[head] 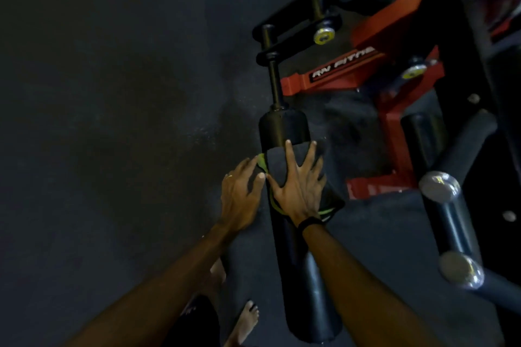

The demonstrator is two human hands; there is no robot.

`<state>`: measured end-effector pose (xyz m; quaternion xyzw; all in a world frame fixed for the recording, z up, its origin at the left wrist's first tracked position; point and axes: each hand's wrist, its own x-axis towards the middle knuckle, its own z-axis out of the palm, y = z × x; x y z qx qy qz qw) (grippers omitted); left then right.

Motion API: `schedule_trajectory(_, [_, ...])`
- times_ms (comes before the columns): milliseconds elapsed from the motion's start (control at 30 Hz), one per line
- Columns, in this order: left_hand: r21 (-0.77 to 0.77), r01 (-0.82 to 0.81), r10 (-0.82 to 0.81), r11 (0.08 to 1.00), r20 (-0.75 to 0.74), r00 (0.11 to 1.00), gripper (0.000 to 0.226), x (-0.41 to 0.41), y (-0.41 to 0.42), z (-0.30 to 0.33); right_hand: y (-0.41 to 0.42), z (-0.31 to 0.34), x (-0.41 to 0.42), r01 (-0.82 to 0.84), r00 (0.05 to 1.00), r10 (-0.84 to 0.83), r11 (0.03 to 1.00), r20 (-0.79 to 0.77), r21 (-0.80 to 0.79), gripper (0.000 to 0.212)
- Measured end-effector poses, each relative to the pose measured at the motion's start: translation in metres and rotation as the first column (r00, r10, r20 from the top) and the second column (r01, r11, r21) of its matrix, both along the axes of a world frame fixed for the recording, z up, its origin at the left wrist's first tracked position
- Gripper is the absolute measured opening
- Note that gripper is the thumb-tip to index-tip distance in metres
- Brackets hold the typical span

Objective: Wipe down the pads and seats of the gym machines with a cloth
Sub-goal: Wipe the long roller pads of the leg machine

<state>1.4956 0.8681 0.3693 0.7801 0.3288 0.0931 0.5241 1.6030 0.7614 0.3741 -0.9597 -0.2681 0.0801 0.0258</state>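
Black foam roller pad (pixel 284 132) on this leg machine is the one I'm at, sticking out toward me on a dark steel rod (pixel 275 82). The cloth (pixel 277 160) is dark with a lime-green edge, and it's draped over the top of the roller pad about halfway along its length. My right hand (pixel 296 186) lies flat on the cloth with fingers spread wide, pressing it onto the pad; there's a black band on that wrist. My left hand (pixel 239 197) is on the pad's left side, fingers loosely spread, with the fingertips touching the green corner of the cloth. Can't really tell if it's pinching that corner or just resting against it, it's pretty dim in here. There's a ring on one of its fingers.

Right of the roller pad sits the red frame (pixel 332 76) with a white-lettered label, and further right a second black roller (pixel 420 135) plus a bar with chrome end caps (pixel 439 186). Below the pad, dark rubber floor (pixel 112 121), and my bare foot (pixel 245 324) just left of the pad's near end.
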Motion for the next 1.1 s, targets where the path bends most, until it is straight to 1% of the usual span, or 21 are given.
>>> schedule_trajectory(67, [0.062,0.041,-0.041,0.997,-0.001,0.999,0.061,0.003,-0.007,0.002,0.001,0.001,-0.002,0.01,1.0,-0.01,1.0,-0.011,0.002,0.099])
schedule_trajectory(133, [0.088,0.072,-0.072,0.994,-0.003,0.997,0.062,0.001,-0.018,0.007,-0.001,0.004,-0.008,0.044,0.999,-0.044,0.999,-0.01,-0.005,0.103])
schedule_trajectory(233, [0.15,0.122,-0.124,0.981,0.004,0.992,0.064,-0.004,-0.032,0.021,-0.014,0.012,-0.029,0.058,0.998,-0.058,0.998,0.014,-0.033,0.102])
schedule_trajectory(300, [0.183,0.197,-0.202,0.963,0.006,0.979,0.065,-0.01,-0.04,0.031,-0.038,0.012,-0.056,0.071,0.997,-0.07,0.996,0.022,-0.046,0.105])
schedule_trajectory(367, [0.198,0.271,-0.277,0.942,0.003,0.961,0.065,-0.015,-0.046,0.037,-0.069,0.009,-0.087,0.096,0.995,-0.096,0.994,-0.005,-0.052,0.109])
schedule_trajectory(500, [0.218,0.407,-0.42,0.887,0.015,0.907,0.064,-0.038,-0.056,0.049,-0.127,0.011,-0.143,0.191,0.981,-0.192,0.979,-0.012,-0.074,0.098])
schedule_trajectory(600, [0.248,0.499,-0.513,0.83,-0.011,0.859,0.065,-0.055,-0.051,0.052,-0.163,0.019,-0.195,0.337,0.934,-0.342,0.939,-0.105,-0.069,0.093])
schedule_trajectory(667, [0.249,0.555,-0.568,0.794,-0.024,0.823,0.067,-0.058,-0.047,0.054,-0.184,0.025,-0.23,0.407,0.902,-0.413,0.911,-0.129,-0.067,0.085])
schedule_trajectory(733, [0.255,0.615,-0.625,0.746,-0.049,0.779,0.067,-0.047,-0.046,0.055,-0.19,0.031,-0.24,0.476,0.857,-0.479,0.877,-0.188,-0.062,0.083])
schedule_trajectory(800, [0.3,0.667,-0.684,0.682,-0.061,0.727,0.066,-0.031,-0.044,0.054,-0.177,0.038,-0.232,0.529,0.826,-0.527,0.847,-0.201,-0.045,0.075])
schedule_trajectory(833, [0.328,0.69,-0.714,0.645,-0.062,0.697,0.065,-0.018,-0.042,0.054,-0.17,0.041,-0.222,0.572,0.802,-0.568,0.819,-0.186,-0.038,0.071])
schedule_trajectory(900, [0.364,0.75,-0.793,0.553,-0.048,0.608,0.061,0.022,-0.036,0.045,-0.158,0.039,-0.199,0.715,0.693,-0.707,0.699,-0.143,0.01,0.069])
schedule_trajectory(967, [0.439,0.787,-0.861,0.433,-0.056,0.506,0.056,0.063,-0.028,0.035,-0.149,0.034,-0.194,0.857,0.514,-0.847,0.512,-0.137,0.054,0.07])
schedule_trajectory(1000, [0.485,0.793,-0.887,0.368,-0.072,0.456,0.053,0.086,-0.027,0.03,-0.147,0.03,-0.19,0.901,0.433,-0.893,0.429,-0.121,0.056,0.072])
schedule_trajectory(1067, [0.56,0.789,-0.922,0.253,-0.108,0.373,0.048,0.124,-0.023,0.017,-0.145,0.022,-0.182,0.945,0.326,-0.941,0.324,-0.094,0.034,0.077])
schedule_trajectory(1100, [0.59,0.778,-0.932,0.216,-0.114,0.345,0.046,0.136,-0.023,0.016,-0.146,0.022,-0.184,0.961,0.278,-0.957,0.276,-0.08,0.033,0.077])
